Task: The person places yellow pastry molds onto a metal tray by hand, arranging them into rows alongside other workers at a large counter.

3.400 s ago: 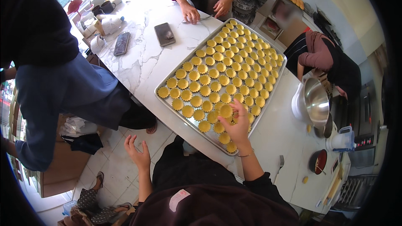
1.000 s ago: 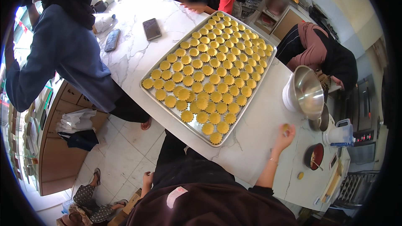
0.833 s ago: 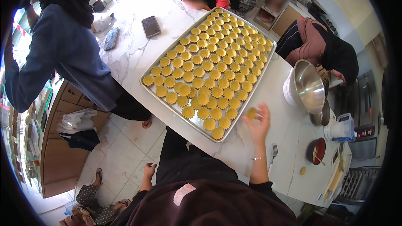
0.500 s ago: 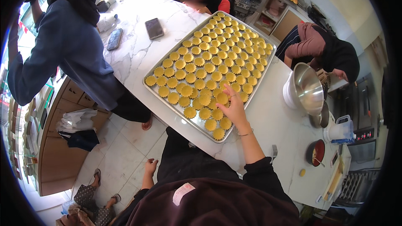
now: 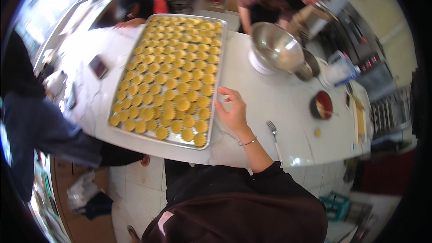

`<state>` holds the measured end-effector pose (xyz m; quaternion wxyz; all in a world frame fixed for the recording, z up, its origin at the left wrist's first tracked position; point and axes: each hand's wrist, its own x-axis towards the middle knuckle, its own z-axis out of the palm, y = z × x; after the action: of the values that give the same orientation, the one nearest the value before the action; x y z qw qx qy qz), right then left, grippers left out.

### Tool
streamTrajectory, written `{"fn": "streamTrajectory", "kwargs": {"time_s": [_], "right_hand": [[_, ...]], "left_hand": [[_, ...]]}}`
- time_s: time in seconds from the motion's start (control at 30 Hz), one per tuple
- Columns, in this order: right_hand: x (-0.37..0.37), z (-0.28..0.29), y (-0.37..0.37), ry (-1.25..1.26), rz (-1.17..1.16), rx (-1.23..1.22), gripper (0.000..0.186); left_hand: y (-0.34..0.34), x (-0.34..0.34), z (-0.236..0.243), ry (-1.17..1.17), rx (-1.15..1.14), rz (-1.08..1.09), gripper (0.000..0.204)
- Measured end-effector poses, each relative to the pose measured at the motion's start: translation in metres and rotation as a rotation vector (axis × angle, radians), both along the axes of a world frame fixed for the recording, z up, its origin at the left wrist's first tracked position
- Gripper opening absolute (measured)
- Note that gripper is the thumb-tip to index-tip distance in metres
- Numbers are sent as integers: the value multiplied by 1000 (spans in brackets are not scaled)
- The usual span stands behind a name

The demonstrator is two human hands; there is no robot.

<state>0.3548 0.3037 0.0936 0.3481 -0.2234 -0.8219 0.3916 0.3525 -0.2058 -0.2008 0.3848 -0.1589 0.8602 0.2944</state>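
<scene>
A large metal tray point(image 5: 180, 144) covered with rows of small yellow fluted tart shells point(image 5: 162, 132) lies on the white marbled table. Toward its near half, a few shells rest on top of others, among them a stacked tart shell point(image 5: 182, 104). Just off the tray's right rim hovers my right hand point(image 5: 233, 111), thumb and fingers apart, with nothing visible between them. A bracelet circles that wrist. My left hand does not show.
A fork point(image 5: 272, 128) lies right of my hand. Farther right are a steel bowl point(image 5: 276, 47), a clear jug point(image 5: 337, 67), a red-and-black bowl point(image 5: 321, 105) and a small yellow piece point(image 5: 317, 132). A phone point(image 5: 98, 66) lies left of the tray. Several people surround the table.
My right hand has gone from over the tart shells to beside the tray's right rim. The view has swung right, and my left hand has dropped out of it.
</scene>
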Motion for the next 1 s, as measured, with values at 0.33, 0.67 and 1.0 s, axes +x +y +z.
{"fn": "streamTrajectory", "kwargs": {"time_s": [0.33, 0.67, 1.0], "right_hand": [[295, -92, 79, -23, -1698, 256, 60], [341, -92, 96, -307, -1618, 123, 80], [312, -91, 83, 162, -1463, 75, 57]], "left_hand": [[35, -63, 12, 13, 47, -190, 47], [28, -67, 23, 42, 44, -172, 47], [2, -20, 26, 29, -23, -65, 47]]}}
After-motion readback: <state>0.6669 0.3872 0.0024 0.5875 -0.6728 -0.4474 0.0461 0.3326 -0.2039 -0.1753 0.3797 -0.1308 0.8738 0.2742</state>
